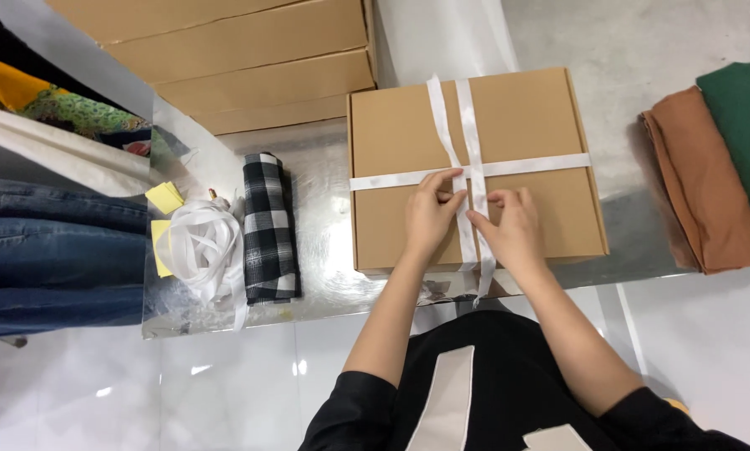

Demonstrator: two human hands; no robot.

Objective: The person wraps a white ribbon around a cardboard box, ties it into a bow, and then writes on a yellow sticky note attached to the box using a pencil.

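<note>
A white ribbon [473, 169] crosses the flat box [542, 108], its strands running lengthwise and across. Left hand [429, 213] and right hand [515, 227] each pinch ribbon at the crossing.

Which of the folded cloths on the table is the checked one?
The black-and-white checked cloth, lying left of the cardboard box beside the bundle of white ribbon. The brown cloth and green cloth on the right are plain.

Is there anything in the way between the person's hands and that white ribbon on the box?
Nothing visible. The left hand and the right hand already rest on the cardboard box, their fingers pinching the white ribbon where its bands cross. The folded plaid cloth and the loose ribbon pile lie off to the left, apart from the box.
</note>
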